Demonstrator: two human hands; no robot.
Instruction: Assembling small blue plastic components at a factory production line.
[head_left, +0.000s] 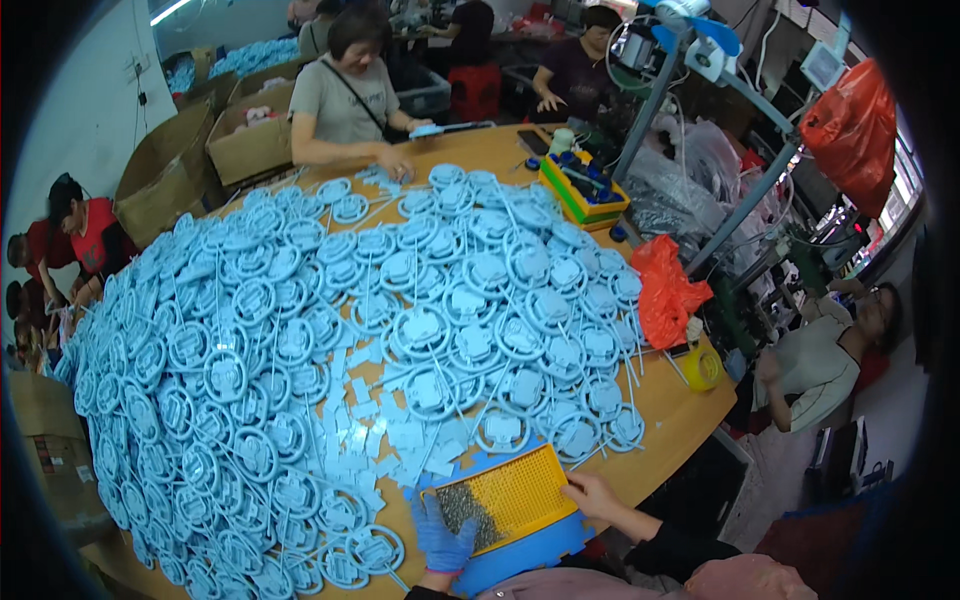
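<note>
A yellow perforated tray (530, 487) is held tilted between my hands, close to the table's near edge. My left hand (443, 540), in a blue glove, grips its left end. Bare fingers of my right hand (594, 496) pinch the right end. Small grey metal pieces (468, 510) are heaped in the tray's left part, too small to name exactly; the rest of its surface shows rows of small holes. Beneath the tray lies a blue mat (535, 548). Just beyond are flat light-blue plastic pieces (405, 435), scattered loosely.
A large pile of light-blue round plastic parts with thin stems (225, 375) covers the table's left and middle. At right are a red plastic bag (668, 295), a yellow tape roll (702, 367) and a yellow-green bin (580, 195). A co-worker (345, 100) stands across the table.
</note>
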